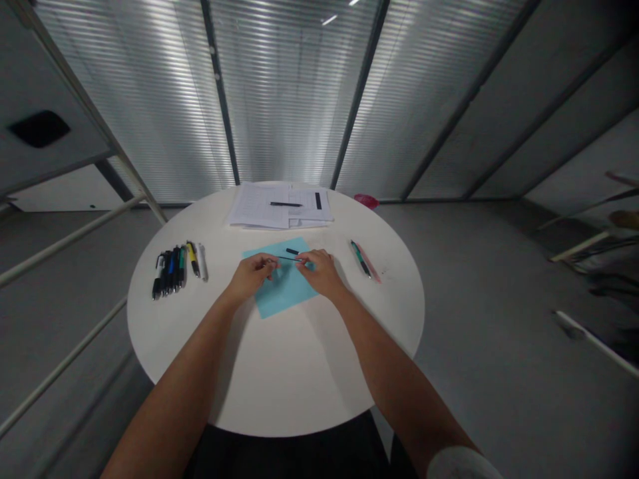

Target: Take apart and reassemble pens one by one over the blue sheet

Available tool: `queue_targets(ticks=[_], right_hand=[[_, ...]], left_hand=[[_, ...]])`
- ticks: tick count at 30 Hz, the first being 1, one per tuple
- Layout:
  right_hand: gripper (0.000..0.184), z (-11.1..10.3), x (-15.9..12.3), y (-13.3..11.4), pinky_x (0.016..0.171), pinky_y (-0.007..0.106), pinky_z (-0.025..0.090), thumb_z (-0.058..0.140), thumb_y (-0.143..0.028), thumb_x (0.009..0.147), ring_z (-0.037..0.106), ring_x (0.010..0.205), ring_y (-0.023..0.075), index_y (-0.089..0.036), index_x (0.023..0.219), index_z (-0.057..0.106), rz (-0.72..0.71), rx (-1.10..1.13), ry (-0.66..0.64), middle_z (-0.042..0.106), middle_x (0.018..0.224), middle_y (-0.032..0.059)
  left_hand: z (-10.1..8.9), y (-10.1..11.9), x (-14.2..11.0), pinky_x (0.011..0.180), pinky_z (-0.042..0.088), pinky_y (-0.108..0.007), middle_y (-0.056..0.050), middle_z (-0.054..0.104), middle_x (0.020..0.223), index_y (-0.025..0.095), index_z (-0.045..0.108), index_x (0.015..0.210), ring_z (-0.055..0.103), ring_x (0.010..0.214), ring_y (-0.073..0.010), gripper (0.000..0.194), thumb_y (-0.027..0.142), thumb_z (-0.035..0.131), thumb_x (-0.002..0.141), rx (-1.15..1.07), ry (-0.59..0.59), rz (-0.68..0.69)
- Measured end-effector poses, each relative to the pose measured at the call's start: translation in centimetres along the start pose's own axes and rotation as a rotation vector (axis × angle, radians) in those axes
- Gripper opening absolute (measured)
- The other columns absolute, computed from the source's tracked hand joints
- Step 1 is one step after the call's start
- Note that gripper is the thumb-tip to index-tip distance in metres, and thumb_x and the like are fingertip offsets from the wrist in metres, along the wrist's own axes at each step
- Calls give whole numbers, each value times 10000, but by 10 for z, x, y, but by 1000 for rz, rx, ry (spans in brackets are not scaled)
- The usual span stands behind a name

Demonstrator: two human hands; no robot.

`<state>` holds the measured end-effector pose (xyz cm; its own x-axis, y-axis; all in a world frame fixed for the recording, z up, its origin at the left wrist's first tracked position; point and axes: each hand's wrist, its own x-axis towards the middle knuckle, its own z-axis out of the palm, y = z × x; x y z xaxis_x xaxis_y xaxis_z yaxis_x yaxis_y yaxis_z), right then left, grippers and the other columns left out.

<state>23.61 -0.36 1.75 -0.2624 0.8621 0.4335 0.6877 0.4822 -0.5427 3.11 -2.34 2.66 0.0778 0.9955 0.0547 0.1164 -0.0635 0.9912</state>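
Observation:
My left hand and my right hand rest over a light blue sheet of paper on a round white table. A thin black rod, possibly a pen refill, spans the gap between them. My right fingertips pinch its right end. My left fingers are curled close to its other end, but contact is hard to make out. A short black piece lies on the blue sheet just beyond the rod.
Several pens lie at the table's left, and a green pen lies on a pink item at the right. Printed papers with a black pen sit at the far edge. Metal railings run along the left.

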Motion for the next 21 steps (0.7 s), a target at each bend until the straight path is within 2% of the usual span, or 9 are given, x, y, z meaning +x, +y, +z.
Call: queue_targets(ticks=[7,13,18,21], right_hand=[[182,5,-2,-3,871,324,359,639,-370,833,573,950,180,-276,979,695,-66,67,-99,703,893,0],[130,6,-1,-9,860,314,385,611,-340,856,596,855,164,-260,889,708,-97,149,-130,706,848,-4],[129,7,0,-5,855,313,380,585,-311,870,593,856,159,-263,856,703,-66,111,-113,704,855,-7],[93,8,0,2,853,334,342,612,-312,848,573,901,176,-273,861,695,6,-6,-40,698,872,-10]], left_hand=[[3,1,-4,451,358,-218,-17,632,622,160,691,947,503,489,-107,272,336,658,742,-22,-164,-42],[1,1,-4,438,357,-218,-17,625,602,164,700,917,506,482,-110,264,355,665,739,5,-199,-30],[2,-1,-3,391,308,-202,-55,681,763,166,682,970,526,508,-113,324,383,674,729,-23,-185,-58],[-1,-5,-1,409,305,-214,-37,664,720,167,692,932,490,482,-103,324,430,649,747,13,-63,-34]])
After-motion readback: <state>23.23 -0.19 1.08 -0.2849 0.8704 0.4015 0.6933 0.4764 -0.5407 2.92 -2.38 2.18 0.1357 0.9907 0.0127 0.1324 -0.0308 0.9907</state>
